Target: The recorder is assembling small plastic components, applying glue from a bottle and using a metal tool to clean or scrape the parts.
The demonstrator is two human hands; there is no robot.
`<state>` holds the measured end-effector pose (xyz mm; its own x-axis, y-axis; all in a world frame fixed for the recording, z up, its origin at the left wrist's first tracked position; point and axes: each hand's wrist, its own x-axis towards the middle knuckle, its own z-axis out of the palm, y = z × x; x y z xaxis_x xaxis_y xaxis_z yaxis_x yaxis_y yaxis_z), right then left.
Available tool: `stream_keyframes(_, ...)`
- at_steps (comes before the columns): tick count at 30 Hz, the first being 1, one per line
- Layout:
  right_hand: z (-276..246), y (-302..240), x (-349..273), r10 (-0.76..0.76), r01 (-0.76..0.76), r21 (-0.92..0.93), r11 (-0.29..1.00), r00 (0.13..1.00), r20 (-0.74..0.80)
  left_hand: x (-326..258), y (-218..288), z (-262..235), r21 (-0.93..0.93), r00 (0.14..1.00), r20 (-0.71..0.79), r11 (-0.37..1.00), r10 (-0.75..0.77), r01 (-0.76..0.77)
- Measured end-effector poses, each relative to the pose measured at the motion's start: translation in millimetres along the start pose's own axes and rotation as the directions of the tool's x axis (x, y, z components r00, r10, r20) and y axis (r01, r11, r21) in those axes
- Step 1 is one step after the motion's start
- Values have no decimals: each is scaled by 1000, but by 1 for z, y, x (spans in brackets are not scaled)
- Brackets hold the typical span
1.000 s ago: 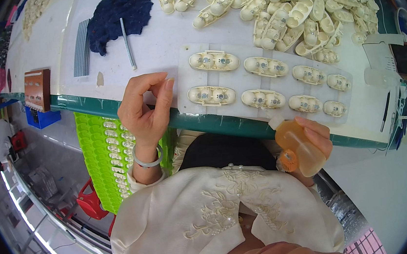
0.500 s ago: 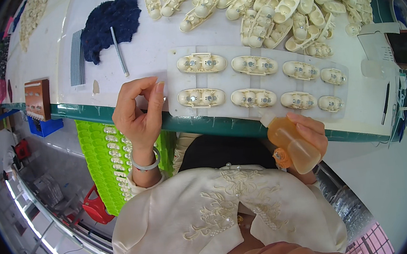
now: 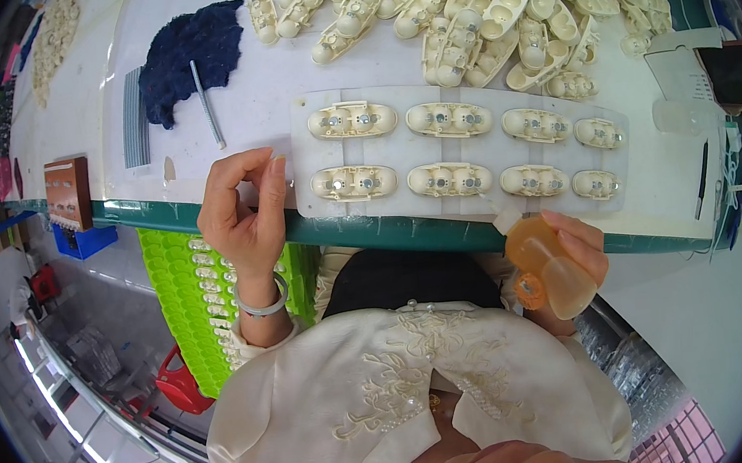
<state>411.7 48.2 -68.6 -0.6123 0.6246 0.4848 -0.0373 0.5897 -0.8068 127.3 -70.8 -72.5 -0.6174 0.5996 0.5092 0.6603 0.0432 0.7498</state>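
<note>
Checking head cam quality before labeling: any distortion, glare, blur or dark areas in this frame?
Head view: strong fisheye, the green table edge bows and black corners vignette the frame; lighting even and soft, faint shadow under the left hand; mild glare on the clear tray; centre sharp, including the orange bottle in the right hand; rim detail smeared.

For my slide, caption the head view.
Right hand holds an orange bottle; left hand rests by a tray of cream parts.

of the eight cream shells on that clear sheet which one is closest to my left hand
The shell at the left end of the near row: it lies just right of your left hand, whose fingertips rest at the clear sheet edge. The other seven sit farther right or behind.
</note>
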Motion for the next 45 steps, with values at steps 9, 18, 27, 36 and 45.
stream_keyframes(9, -6, 2, -6, -2, 2, 2, 1000, 1000, -18, 2, 0, 4, -5, 1000, -14, 1000, 12, -12)
stream_keyframes(18, 6, 8, -4, -24, 31, 57, 998, 992, -120, 0, -1, 2, 21, 999, -19, 999, -31, 32)
stream_keyframes(27, -14, 8, -13, -2, 4, 28, 1000, 998, -70, -1, -2, 3, 19, 999, -16, 999, -33, 34)
stream_keyframes(36, -43, 1, -12, 43, -47, -226, 973, 999, -23, 0, -2, 1, 37, 994, 70, 996, -88, 85)
stream_keyframes(45, -12, 7, -14, 57, -52, 25, 998, 961, -270, -2, -2, 0, 22, 995, 53, 996, -88, 87)
